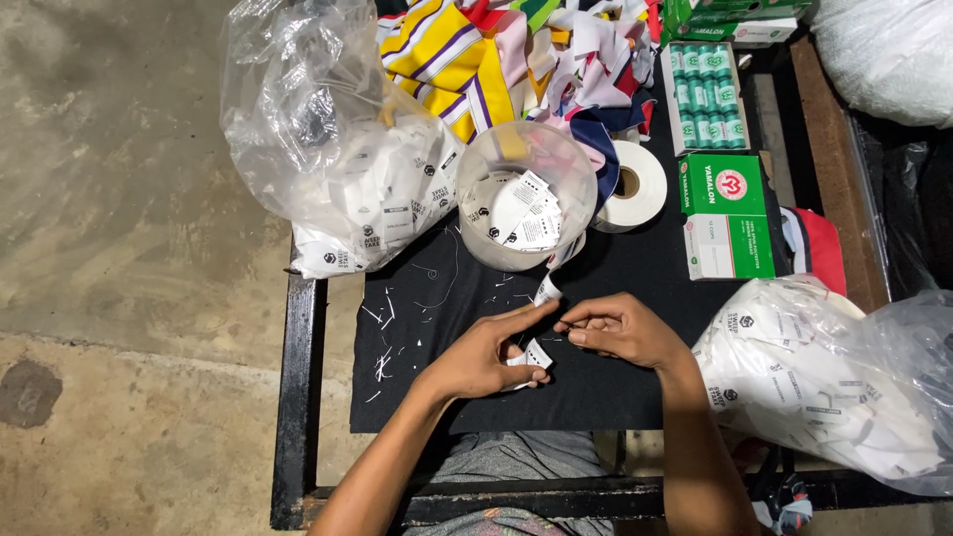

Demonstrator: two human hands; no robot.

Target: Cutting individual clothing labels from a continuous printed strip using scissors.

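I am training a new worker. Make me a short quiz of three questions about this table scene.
1. True or false: the clear plastic tub holds white labels.
2. Which hand holds the small white labels: left hand or right hand?
3. What lies right of the tub: A) white tape roll B) scissors C) a cup?

Key: 1 true; 2 left hand; 3 A.

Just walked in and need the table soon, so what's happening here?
A seated person works over a black table. The left hand holds small white labels, and the right hand pinches near a label strip trailing from a clear tub of labels. Bags of labels sit either side.
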